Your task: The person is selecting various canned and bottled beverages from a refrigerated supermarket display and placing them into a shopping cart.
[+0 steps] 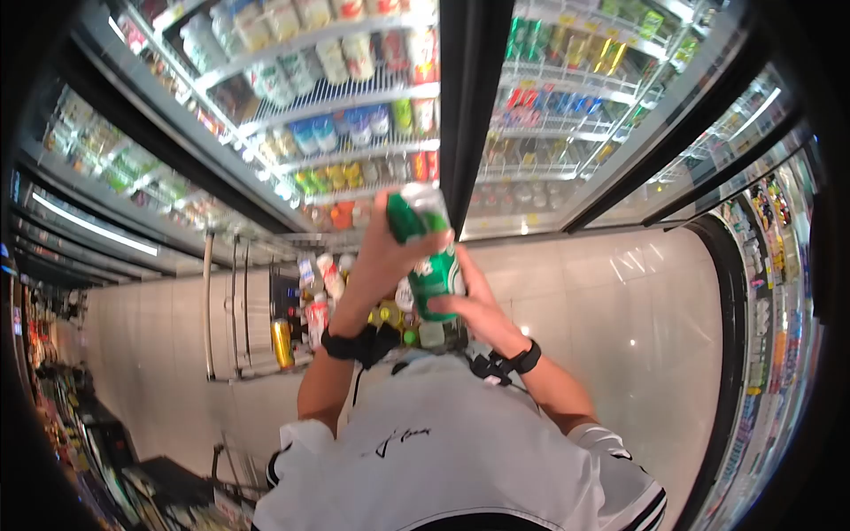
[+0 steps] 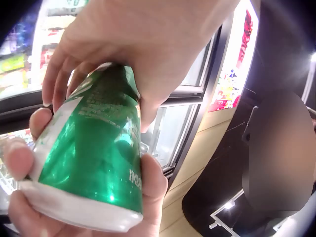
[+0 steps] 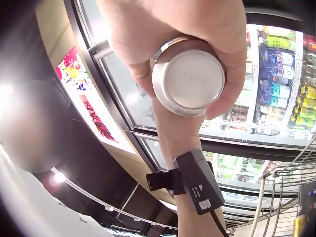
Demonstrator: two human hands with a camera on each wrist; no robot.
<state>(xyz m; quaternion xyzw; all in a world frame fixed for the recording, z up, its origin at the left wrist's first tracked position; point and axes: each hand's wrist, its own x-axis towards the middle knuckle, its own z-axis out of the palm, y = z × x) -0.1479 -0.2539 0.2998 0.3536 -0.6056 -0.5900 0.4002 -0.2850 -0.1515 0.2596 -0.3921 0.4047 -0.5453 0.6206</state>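
Observation:
A tall green beverage can (image 1: 434, 276) with white and silver parts is held up in front of the torso, over the cart. My left hand (image 1: 390, 257) grips its upper part, thumb across the front and fingers round the far side. Lower down, my right hand (image 1: 478, 305) holds the can with the thumb on its front. In the left wrist view the can (image 2: 94, 148) is tilted, with small printed text on its green side. The can's silver end (image 3: 192, 81) faces the camera in the right wrist view, framed by the right hand's thumb and fingers.
Below the hands stands a wire shopping cart (image 1: 209, 305) holding several bottles and a gold can (image 1: 282, 343). Ahead, lit glass-fronted fridges with stocked shelves (image 1: 328, 97) line the aisle, divided by a black frame (image 1: 469, 115). A curved shelf unit (image 1: 753, 292) runs along the right; tiled floor (image 1: 611, 327) lies between.

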